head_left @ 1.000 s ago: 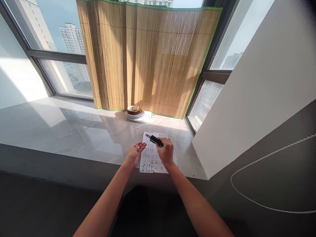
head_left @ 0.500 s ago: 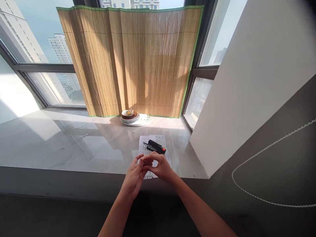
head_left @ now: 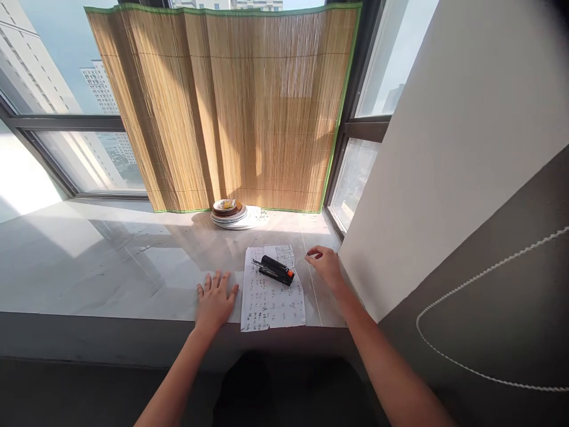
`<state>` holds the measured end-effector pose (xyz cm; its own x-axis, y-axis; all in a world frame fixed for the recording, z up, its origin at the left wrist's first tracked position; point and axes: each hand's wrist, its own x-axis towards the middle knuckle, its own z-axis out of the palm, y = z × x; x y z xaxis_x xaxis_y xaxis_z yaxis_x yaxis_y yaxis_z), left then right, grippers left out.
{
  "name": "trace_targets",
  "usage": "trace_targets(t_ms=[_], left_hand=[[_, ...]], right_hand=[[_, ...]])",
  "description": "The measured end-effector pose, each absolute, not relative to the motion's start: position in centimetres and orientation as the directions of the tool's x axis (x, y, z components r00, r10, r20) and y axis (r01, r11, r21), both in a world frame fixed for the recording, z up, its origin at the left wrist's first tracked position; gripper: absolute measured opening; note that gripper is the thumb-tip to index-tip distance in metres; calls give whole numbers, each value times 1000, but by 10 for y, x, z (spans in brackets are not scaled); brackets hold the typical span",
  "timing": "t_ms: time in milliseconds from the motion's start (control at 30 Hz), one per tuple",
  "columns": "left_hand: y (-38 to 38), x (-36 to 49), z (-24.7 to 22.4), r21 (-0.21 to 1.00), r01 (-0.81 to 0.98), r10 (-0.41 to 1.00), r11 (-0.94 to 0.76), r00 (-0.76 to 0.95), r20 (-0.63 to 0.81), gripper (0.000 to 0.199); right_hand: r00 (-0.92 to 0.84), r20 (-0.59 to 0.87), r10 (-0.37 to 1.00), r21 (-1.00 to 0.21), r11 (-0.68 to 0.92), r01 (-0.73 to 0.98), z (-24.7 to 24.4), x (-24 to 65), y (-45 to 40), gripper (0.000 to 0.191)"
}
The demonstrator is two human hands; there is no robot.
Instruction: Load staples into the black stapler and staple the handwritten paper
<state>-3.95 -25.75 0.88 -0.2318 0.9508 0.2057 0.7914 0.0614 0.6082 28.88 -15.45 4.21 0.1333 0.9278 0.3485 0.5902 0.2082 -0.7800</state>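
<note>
My left hand (head_left: 216,302) lies on the sill with its fingers spread, holding nothing, just left of a handwritten sheet of paper (head_left: 275,305). To the right of that sheet, my right hand (head_left: 325,264) is pinched, thumb against fingers. A tiny dark spot shows at its fingertips, too small to name. On the paper rests a black stapler (head_left: 278,265) with an orange end. Pens (head_left: 267,271) lie alongside it, partly overlapped, so I cannot tell how many. The sheet's lower edge reaches slightly over the front edge of the sill.
A stack of plates and bowls (head_left: 230,214) stands at the back, below a bamboo blind (head_left: 240,112) with green edging. The grey stone sill (head_left: 111,261) meets a slanted white wall (head_left: 427,154) on the right. A beaded cord (head_left: 444,344) hangs at far right.
My hands were together over the paper and have parted. The left went leftward and flattened onto the sill; the right moved right, still pinched. The whole sheet is now uncovered.
</note>
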Motion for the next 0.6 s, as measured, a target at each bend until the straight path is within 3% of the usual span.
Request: trace_targets(t_ms=[67,167,400,533,600], left_hand=[[-253,-47,-1,444,892,965,88,-187,185,46],[-252,-47,-8,341,935,971,99,-165,171,48],[-256,-46,-10,312,945,968,95,-161,193,47],[-226,-49,3,242,964,969,113,-161,189,33],[-195,-54,12,304,950,973,74,-136,187,36]], right_hand=[[205,207,957,-758,25,652,31,304,-118,7],[234,174,957,-744,-28,667,16,302,-75,9],[216,231,949,-716,15,698,-9,284,-41,19],[234,230,945,-726,7,687,-17,290,-36,18],[260,230,938,-737,-6,676,-19,292,-35,18]])
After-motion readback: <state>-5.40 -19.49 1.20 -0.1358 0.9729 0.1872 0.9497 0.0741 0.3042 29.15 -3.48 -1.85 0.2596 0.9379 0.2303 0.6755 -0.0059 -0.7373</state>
